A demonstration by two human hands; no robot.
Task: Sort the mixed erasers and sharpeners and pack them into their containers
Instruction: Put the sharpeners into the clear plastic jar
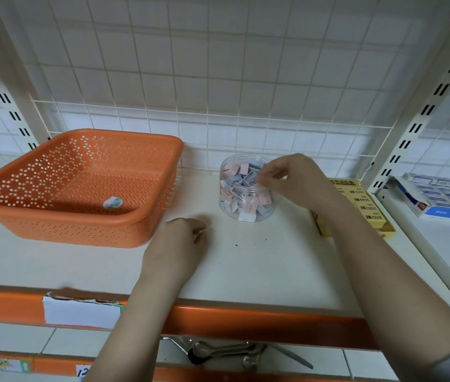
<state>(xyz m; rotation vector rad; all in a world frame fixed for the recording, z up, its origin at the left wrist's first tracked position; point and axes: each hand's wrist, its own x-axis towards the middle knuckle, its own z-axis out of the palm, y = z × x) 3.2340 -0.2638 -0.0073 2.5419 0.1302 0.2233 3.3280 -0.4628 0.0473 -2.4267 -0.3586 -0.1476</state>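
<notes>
1. Nearest of all, the shelf point(259, 271) and its orange front edge point(246, 321) cross the bottom of the view, with a torn white label point(80, 312) at 7 o'clock.
2. The left hand point(174, 249) sits low on the shelf at centre, fingers point(199, 230) loosely curled and grasping nothing that shows.
3. At 9 o'clock, the orange basket point(53, 224) lies with its long axis running left to right; one small wrapped eraser point(113, 202) rests on its floor near the front wall, tilted, long axis toward 2 o'clock.
4. At 1 o'clock of the left hand, the clear round jar point(246, 213) stands upright, mouth up, packed with pink, blue and white sharpeners point(262, 199).
5. The right hand point(295, 180) hovers over the jar's mouth, fingertips bunched; whether they pinch a piece I cannot tell.
6. At 3 o'clock of the jar, a yellow box point(364, 202) of erasers lies partly behind the right forearm.
7. Farthest right, on the neighbouring shelf, sits a blue and white box point(439, 199).
</notes>
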